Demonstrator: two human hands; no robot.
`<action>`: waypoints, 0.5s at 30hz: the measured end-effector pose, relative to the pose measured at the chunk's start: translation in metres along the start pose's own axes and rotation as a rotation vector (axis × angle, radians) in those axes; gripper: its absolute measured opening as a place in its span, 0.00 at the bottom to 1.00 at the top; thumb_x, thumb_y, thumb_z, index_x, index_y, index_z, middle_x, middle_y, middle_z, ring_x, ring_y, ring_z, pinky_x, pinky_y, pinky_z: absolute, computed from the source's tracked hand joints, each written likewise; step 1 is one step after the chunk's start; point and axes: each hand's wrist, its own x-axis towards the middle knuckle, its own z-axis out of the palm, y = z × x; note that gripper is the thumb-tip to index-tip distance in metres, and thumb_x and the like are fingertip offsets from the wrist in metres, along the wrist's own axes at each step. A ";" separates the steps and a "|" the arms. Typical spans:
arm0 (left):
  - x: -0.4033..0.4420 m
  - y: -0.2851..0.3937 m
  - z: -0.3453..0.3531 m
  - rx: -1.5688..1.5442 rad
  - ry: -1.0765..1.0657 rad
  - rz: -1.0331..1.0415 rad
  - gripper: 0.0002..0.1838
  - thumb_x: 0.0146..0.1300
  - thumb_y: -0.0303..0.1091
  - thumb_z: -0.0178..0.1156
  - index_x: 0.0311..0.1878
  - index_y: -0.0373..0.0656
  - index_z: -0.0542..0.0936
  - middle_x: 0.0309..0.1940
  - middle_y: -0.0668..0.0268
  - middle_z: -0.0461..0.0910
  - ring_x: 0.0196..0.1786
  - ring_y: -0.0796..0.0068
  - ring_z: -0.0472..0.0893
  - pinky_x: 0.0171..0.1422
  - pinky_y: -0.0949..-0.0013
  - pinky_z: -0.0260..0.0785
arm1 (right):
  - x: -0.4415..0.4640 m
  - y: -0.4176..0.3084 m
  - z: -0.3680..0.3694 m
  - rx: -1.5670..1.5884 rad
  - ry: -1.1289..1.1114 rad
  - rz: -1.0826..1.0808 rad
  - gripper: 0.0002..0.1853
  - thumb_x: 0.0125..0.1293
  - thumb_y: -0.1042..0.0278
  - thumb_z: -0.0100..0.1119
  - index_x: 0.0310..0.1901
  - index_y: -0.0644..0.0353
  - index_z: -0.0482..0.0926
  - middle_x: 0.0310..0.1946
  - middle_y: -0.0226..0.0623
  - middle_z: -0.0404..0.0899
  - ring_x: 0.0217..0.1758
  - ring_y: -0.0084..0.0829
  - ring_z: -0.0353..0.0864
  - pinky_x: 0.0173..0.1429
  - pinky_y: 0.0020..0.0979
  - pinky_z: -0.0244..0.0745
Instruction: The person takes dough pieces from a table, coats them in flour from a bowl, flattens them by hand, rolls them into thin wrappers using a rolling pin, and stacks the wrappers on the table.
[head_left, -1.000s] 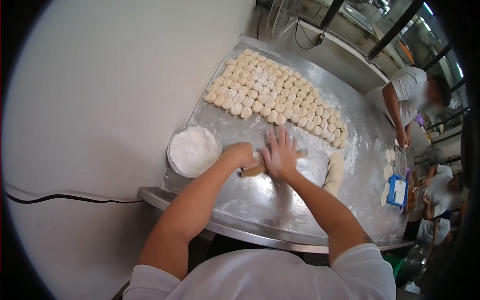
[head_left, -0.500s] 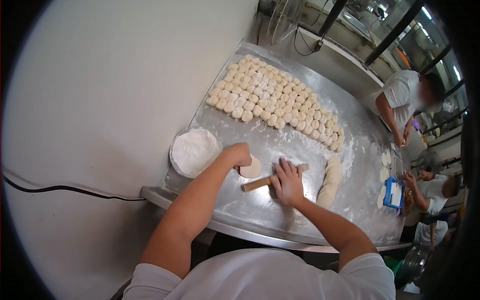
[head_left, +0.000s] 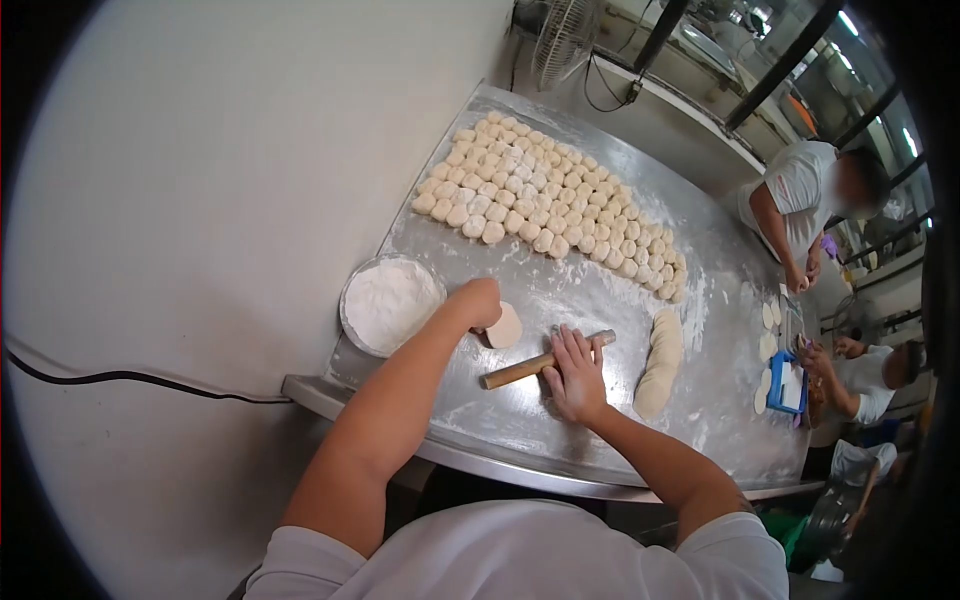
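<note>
My left hand (head_left: 480, 303) is closed at the upper left edge of a flattened dough round (head_left: 504, 327) lying on the steel table; its fingertips are partly hidden. My right hand (head_left: 577, 375) lies flat with fingers outstretched over a wooden rolling pin (head_left: 516, 373), which slants across the table to the right of the dough round. Left of my left forearm stands a round bowl of white flour (head_left: 392, 303). A thick log of dough (head_left: 659, 365) rests to the right of my right hand.
Rows of small dough balls (head_left: 545, 195) cover the far part of the steel table (head_left: 510, 430). A blue tray (head_left: 790, 386) and flat dough rounds (head_left: 768, 347) lie at the right end. Co-workers (head_left: 800, 190) are at the right; a fan (head_left: 563, 42) stands behind.
The dough round has shifted slightly up and right, with my left hand at its edge. My right hand and the rolling pin have moved only a little.
</note>
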 end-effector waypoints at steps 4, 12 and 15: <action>-0.017 0.011 -0.008 0.008 -0.062 -0.036 0.19 0.72 0.44 0.67 0.50 0.35 0.91 0.54 0.46 0.90 0.59 0.49 0.89 0.62 0.49 0.81 | 0.061 -0.012 -0.004 -0.094 -0.040 0.068 0.36 0.82 0.47 0.49 0.83 0.60 0.64 0.86 0.52 0.58 0.90 0.55 0.52 0.89 0.66 0.39; 0.002 -0.007 0.010 0.097 0.280 0.205 0.21 0.75 0.47 0.66 0.46 0.34 0.91 0.47 0.40 0.89 0.53 0.41 0.88 0.60 0.49 0.80 | 0.134 -0.019 0.002 -0.066 0.150 0.058 0.39 0.81 0.48 0.50 0.84 0.64 0.58 0.87 0.57 0.53 0.90 0.58 0.50 0.89 0.63 0.42; 0.008 -0.007 0.011 -0.031 0.275 0.159 0.22 0.71 0.47 0.70 0.48 0.32 0.90 0.52 0.42 0.89 0.57 0.43 0.88 0.64 0.50 0.80 | 0.033 -0.010 -0.002 -0.001 -0.101 0.060 0.36 0.82 0.50 0.51 0.84 0.60 0.62 0.88 0.49 0.55 0.90 0.56 0.51 0.88 0.66 0.41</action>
